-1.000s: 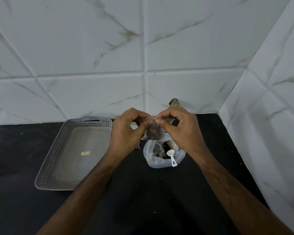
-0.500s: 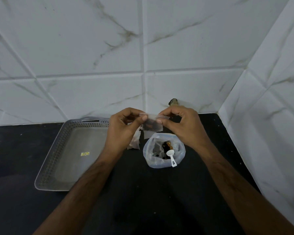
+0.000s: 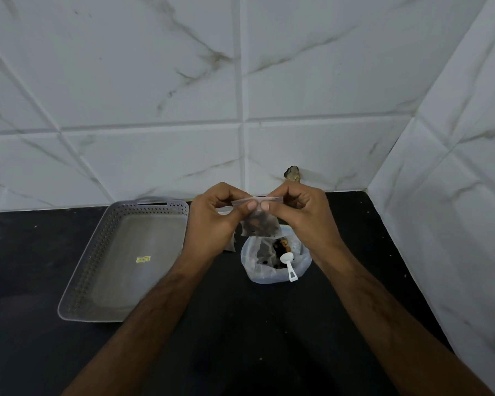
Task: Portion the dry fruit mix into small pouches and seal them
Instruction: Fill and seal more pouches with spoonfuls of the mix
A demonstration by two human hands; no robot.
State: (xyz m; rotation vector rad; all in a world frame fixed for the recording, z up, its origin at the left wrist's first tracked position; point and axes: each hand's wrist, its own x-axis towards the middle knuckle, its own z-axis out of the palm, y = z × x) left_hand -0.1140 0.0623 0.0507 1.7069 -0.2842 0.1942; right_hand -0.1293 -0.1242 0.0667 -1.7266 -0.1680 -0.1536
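A small clear pouch (image 3: 260,225) with dark dry fruit in its bottom hangs in the air above the counter. My left hand (image 3: 215,221) and my right hand (image 3: 300,215) each pinch its top strip between thumb and fingers, thumbs almost meeting at the middle. Just below stands an open plastic bag of dry fruit mix (image 3: 275,260) with a small white scoop (image 3: 288,265) resting in it. More clear pouches (image 3: 229,245) lie partly hidden behind my left hand.
A grey perforated tray (image 3: 97,275) with a small yellow sticker sits on the black counter (image 3: 240,338) to the left. White marble tiles form the back wall and the right wall. A small dark hole (image 3: 292,174) marks the back wall's base.
The pouch and both hands shifted slightly, first up then a little lower, and my thumbs have moved closer together along the top strip.
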